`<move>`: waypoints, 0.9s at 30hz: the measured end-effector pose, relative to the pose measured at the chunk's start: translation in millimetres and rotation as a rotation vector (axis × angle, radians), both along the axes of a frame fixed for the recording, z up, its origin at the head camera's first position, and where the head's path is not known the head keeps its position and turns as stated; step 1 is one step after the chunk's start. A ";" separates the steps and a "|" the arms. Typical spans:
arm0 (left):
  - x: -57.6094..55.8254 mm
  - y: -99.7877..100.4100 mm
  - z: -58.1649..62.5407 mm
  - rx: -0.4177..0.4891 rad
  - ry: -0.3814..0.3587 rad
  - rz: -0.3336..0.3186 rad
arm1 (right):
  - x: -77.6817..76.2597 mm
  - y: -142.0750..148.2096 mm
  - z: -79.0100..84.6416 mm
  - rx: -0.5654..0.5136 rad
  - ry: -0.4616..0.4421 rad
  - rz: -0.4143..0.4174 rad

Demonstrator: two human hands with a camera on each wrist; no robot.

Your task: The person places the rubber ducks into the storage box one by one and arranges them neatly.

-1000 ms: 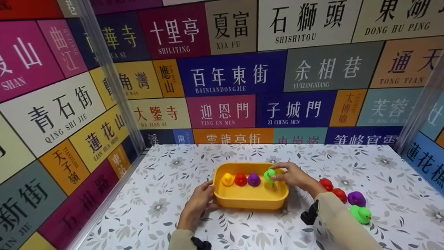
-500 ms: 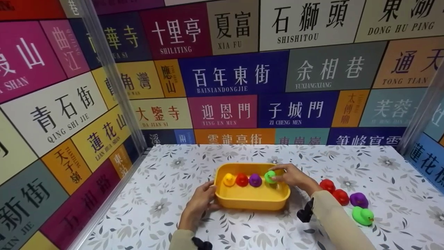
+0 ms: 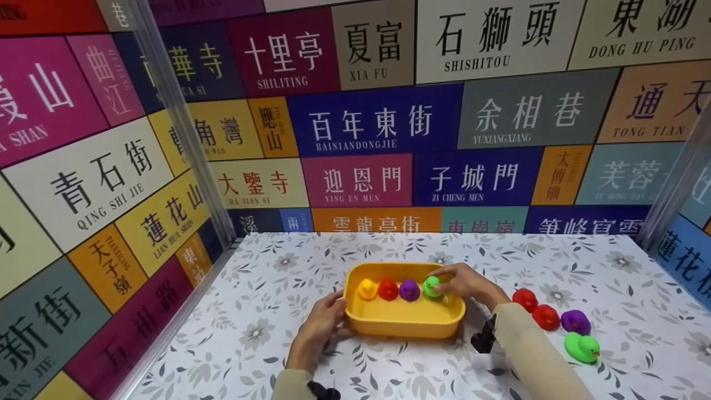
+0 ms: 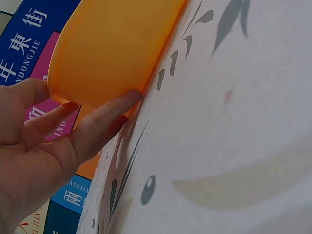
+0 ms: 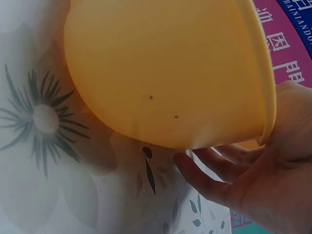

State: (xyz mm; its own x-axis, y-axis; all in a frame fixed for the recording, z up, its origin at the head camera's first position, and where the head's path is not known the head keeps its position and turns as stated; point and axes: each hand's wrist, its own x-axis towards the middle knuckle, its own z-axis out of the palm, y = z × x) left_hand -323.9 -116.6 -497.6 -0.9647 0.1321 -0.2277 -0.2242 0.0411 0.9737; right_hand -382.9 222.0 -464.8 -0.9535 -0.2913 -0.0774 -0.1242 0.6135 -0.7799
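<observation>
A yellow plastic tub (image 3: 400,328) holds a row of small toy ducks: a yellow duck (image 3: 366,289), a red duck (image 3: 388,289), a purple duck (image 3: 410,290) and a green duck (image 3: 431,286). My right hand (image 3: 466,282) reaches over the tub's right rim and pinches the green duck. In the right wrist view, its other fingers (image 5: 209,180) hang outside the tub wall and the duck is hidden. At the tub's left end my left hand (image 3: 321,322) touches the outer wall. The left wrist view shows fairly straight fingers (image 4: 112,109) against that wall.
More ducks lie on the flowered tabletop (image 3: 266,344) to the right: two red ducks (image 3: 546,317), a purple duck (image 3: 576,321) and a larger green duck (image 3: 582,348). Walls with coloured name panels (image 3: 355,180) stand behind and at the sides.
My right hand has lowered the green duck slightly into the tub, in line with the other ducks there. The left hand stays at the tub's left end.
</observation>
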 end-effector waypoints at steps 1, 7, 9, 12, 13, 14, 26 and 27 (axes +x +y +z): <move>0.1 0.2 0.1 -0.001 -0.007 0.002 | -0.2 -0.5 0.2 0.014 -0.004 -0.004; -0.3 0.9 -0.1 -0.006 -0.025 0.005 | -0.5 -1.5 0.6 0.074 -0.019 -0.003; -0.4 1.3 -0.6 -0.012 -0.023 0.007 | -0.4 -1.2 0.7 0.086 -0.023 -0.005; 0.3 2.3 -0.9 -0.012 -0.023 0.008 | 0.2 -0.6 0.3 0.093 -0.038 -0.013; 0.7 2.5 -1.5 -0.008 -0.013 0.001 | 0.4 -0.5 0.1 0.097 -0.040 -0.018; 1.1 2.7 -1.7 -0.004 -0.008 -0.002 | 0.7 -0.4 0.3 0.099 -0.044 -0.021; 0.2 -0.1 -0.7 0.017 0.010 -0.004 | 5.6 4.1 18.6 0.018 -0.022 -0.034; 0.5 0.1 -0.8 0.018 0.010 -0.006 | 6.9 6.3 20.8 0.007 -0.014 -0.033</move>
